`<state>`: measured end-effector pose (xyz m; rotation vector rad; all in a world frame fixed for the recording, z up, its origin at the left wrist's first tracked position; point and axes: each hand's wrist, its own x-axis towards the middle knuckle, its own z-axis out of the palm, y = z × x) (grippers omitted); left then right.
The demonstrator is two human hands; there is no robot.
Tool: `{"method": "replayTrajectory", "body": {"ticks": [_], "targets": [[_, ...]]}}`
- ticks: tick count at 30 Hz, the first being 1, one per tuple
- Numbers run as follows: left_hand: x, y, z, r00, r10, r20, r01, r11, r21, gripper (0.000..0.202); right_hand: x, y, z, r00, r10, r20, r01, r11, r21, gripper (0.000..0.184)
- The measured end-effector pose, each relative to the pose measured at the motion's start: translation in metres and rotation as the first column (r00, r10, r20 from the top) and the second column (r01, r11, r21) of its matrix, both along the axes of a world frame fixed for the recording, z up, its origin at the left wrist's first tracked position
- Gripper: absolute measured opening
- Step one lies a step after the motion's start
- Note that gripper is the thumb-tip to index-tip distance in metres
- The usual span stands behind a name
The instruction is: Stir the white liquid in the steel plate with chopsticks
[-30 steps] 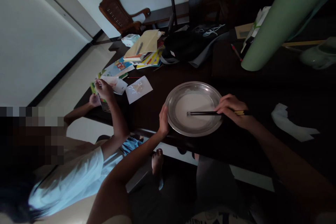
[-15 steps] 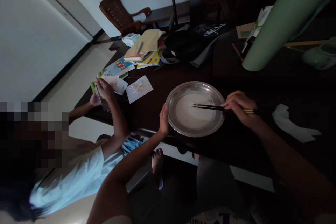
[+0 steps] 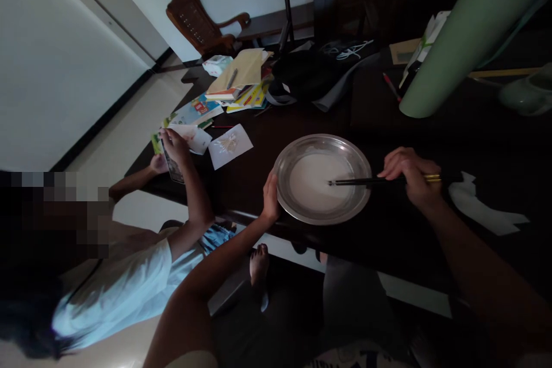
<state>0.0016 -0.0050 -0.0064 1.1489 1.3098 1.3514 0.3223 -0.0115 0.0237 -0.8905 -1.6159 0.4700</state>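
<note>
A round metal plate (image 3: 293,152) with a pale white layer in it lies on the dark table (image 3: 259,167) near its front edge. My left hand (image 3: 270,198) is curled against the plate's left rim and holds it. My right hand (image 3: 409,175), to the right of the plate, is closed on a pair of black chopsticks (image 3: 357,181). The chopsticks lie almost level, with their tips over the right half of the white layer.
On my left a person in a white shirt (image 3: 125,282) sits handling cards (image 3: 172,161) at the table's corner. A white card (image 3: 229,145), stacked books (image 3: 237,83), a dark bag (image 3: 302,75), a tall green cylinder (image 3: 457,40) and crumpled white paper (image 3: 483,207) lie around.
My right hand has drawn back to the right with the chopsticks, so their tips slid from the plate's middle toward its right side. My left hand has stayed on the rim.
</note>
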Motion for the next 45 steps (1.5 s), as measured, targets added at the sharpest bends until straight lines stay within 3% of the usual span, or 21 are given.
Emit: {"method": "replayTrajectory", "body": {"ticks": [3, 6, 9, 12, 15, 18, 21, 24, 27, 30, 33, 35, 38, 41, 45], "targets": [[0.0, 0.0, 0.0, 1.0, 0.008, 0.0, -0.008, 1.0, -0.012, 0.048, -0.005, 0.0, -0.002, 0.99, 0.079, 0.116, -0.078, 0.997, -0.013, 0.037], [0.0, 0.0, -0.001, 1.0, 0.011, 0.013, -0.011, 1.0, 0.002, 0.046, -0.006, 0.001, -0.005, 0.974, 0.041, 0.222, -0.04, 0.999, -0.011, 0.025], [-0.001, 0.0, -0.003, 1.0, -0.011, 0.016, 0.011, 1.0, 0.017, 0.049, 0.001, 0.002, -0.004, 0.994, -0.047, 0.102, 0.045, 0.999, 0.019, 0.034], [-0.001, 0.0, -0.003, 0.999, -0.022, 0.027, 0.021, 0.999, 0.024, 0.048, 0.003, 0.001, -0.003, 1.0, 0.002, -0.019, -0.002, 1.0, -0.005, 0.045], [-0.002, 0.0, -0.004, 0.999, -0.028, 0.038, 0.027, 0.999, 0.029, 0.045, -0.003, 0.0, -0.004, 0.99, 0.11, 0.092, -0.105, 0.993, -0.059, 0.036], [-0.003, 0.0, -0.005, 0.999, -0.03, 0.034, 0.03, 0.999, 0.024, 0.044, -0.007, 0.0, -0.006, 0.974, 0.054, 0.219, -0.043, 0.998, -0.053, 0.021], [-0.004, 0.0, -0.005, 0.999, -0.037, 0.032, 0.037, 0.999, 0.012, 0.047, -0.001, 0.002, -0.004, 0.987, -0.077, 0.138, 0.079, 0.997, -0.008, 0.033], [-0.004, 0.001, -0.004, 0.999, -0.035, 0.017, 0.035, 0.999, -0.002, 0.051, 0.001, 0.002, -0.002, 1.0, -0.023, 0.018, 0.023, 1.0, 0.001, 0.045], [-0.003, 0.001, -0.003, 0.999, -0.032, 0.001, 0.032, 0.999, -0.014, 0.055, -0.004, 0.002, -0.004, 0.986, 0.092, 0.139, -0.088, 0.996, -0.035, 0.033], [-0.002, 0.001, -0.001, 1.0, -0.021, 0.004, 0.022, 1.0, -0.011, 0.053, -0.007, 0.002, -0.006, 0.968, 0.057, 0.245, -0.048, 0.998, -0.044, 0.02], [-0.002, 0.001, 0.0, 1.0, -0.02, 0.009, 0.02, 1.0, -0.011, 0.048, -0.003, 0.003, -0.006, 0.994, -0.014, 0.108, 0.014, 1.0, -0.005, 0.035], [-0.002, 0.002, 0.0, 1.0, -0.012, 0.017, 0.012, 1.0, -0.021, 0.044, -0.001, 0.003, -0.006, 0.999, 0.021, 0.026, -0.021, 1.0, 0.004, 0.043], [-0.001, 0.003, 0.0, 0.999, 0.004, 0.04, -0.002, 0.999, -0.036, 0.04, -0.005, 0.002, -0.007, 0.988, 0.121, 0.1, -0.118, 0.992, -0.034, 0.034], [-0.001, 0.003, -0.001, 0.999, -0.005, 0.043, 0.006, 1.0, -0.031, 0.044, -0.007, 0.001, -0.009, 0.971, 0.105, 0.214, -0.092, 0.993, -0.07, 0.02], [-0.001, 0.003, -0.002, 1.0, -0.005, 0.014, 0.005, 1.0, -0.007, 0.05, -0.001, 0.001, -0.008, 0.999, 0.013, 0.04, -0.011, 0.999, -0.045, 0.038]]}}
